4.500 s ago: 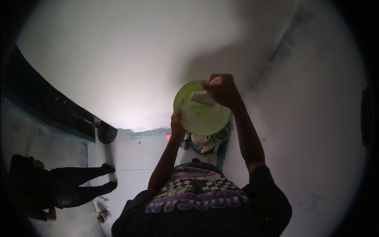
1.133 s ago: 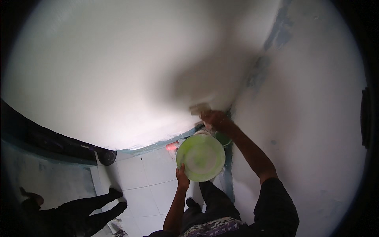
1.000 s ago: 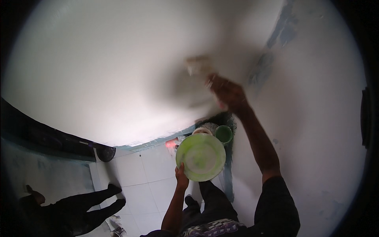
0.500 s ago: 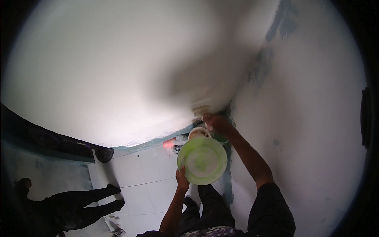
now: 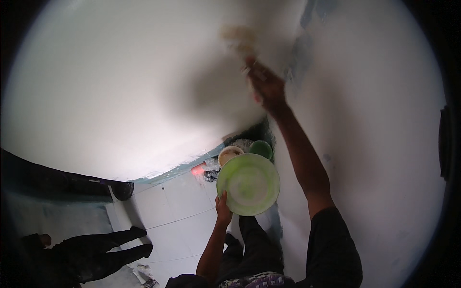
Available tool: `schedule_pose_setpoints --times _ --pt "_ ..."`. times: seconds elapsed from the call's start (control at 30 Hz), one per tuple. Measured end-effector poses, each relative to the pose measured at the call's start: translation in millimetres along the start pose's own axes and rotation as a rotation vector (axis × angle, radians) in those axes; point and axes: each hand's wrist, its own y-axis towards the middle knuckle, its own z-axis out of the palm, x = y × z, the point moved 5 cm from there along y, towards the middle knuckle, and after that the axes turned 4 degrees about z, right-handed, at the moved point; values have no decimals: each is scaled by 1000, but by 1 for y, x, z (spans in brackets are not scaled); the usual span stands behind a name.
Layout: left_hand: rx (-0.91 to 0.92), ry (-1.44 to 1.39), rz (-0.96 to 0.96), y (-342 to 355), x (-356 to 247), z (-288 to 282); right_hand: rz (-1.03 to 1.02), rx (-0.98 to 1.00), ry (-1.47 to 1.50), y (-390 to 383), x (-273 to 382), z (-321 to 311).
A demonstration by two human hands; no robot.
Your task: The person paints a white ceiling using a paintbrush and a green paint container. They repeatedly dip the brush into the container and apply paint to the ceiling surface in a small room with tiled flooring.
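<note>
My left hand grips the lower left rim of a round, shallow green dish with whitish smears in its middle. The dish is held out in front of my body, above the floor. Higher up, my right hand is closed around the handle of a wide paintbrush with tan bristles. Motion blurs the brush, and its bristles are at the white wall, left of the corner. Whether they touch the wall cannot be made out.
Beyond the dish stand a pale bucket and a green bucket. A red object lies beside them. Another person in dark trousers is at the lower left. A second wall rises on my right.
My right hand and the brush have swept upward along the wall, away from the wall's foot near the buckets. The dish in my left hand has risen slightly.
</note>
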Motion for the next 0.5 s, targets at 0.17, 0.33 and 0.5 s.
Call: schedule_pose_setpoints --times 0.17,0.33,0.5 --pt "56 25 37 3 18 -8 10 447 73 -134 0 73" --pt "45 44 35 4 23 -30 5 371 -54 -101 -26 40" --pt "37 14 29 -6 23 -28 -14 -140 -255 10 -46 -61"
